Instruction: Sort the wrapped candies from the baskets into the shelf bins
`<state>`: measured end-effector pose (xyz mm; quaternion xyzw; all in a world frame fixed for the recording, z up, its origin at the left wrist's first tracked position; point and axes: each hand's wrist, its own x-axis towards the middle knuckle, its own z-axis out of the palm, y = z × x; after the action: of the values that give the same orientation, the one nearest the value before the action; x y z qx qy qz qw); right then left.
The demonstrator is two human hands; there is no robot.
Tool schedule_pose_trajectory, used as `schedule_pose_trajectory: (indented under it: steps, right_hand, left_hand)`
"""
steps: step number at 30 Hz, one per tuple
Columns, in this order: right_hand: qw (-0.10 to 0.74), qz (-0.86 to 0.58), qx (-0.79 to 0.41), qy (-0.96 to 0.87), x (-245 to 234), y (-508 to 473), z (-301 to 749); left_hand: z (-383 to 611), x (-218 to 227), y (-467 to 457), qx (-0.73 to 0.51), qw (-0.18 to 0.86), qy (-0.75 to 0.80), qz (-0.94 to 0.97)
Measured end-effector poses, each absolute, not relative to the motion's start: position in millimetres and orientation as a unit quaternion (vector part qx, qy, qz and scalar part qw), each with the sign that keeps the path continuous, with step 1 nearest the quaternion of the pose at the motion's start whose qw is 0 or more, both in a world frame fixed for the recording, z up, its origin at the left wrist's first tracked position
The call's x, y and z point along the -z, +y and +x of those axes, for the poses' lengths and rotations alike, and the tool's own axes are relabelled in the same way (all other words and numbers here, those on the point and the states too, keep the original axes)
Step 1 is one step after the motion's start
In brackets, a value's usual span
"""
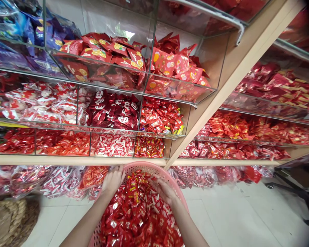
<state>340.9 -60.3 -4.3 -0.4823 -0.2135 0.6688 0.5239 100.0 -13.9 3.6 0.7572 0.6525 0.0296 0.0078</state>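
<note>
A pink plastic basket (179, 187) with a perforated wall stands in front of me, filled with wrapped candies (139, 219), mostly red. My left hand (114, 180) grips the basket's rim at its far left side. Inside the basket, my right hand (164, 189) rests at the right over the candies, its fingers stretched out and slightly bent. Near those fingertips lie red candies with yellow lettering (134, 188) and some red-and-white ones (156, 202). No candy is visibly grasped in the right hand.
Ahead rises a wooden shelf (195, 127) with clear bins of bagged candies, among them red-and-white ones (114, 144). Clear plastic bags of candy (59, 181) lie beneath it. A woven basket (7, 219) is at lower left; something black (293, 192) stands at right on the tiled floor (229, 212).
</note>
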Motion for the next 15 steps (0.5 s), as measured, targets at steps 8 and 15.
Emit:
schedule_pose_trajectory:
  steps: [8,15]
  right_hand:
    - [0.488,-0.508,-0.69,-0.164,8,-59,335]
    - [0.499,-0.561,-0.62,-0.228,19,-39,331]
  left_hand:
    - [99,-3,-14,-0.027,-0.001,0.648,0.761]
    - [99,-3,-13,-0.019,0.013,0.65,0.76]
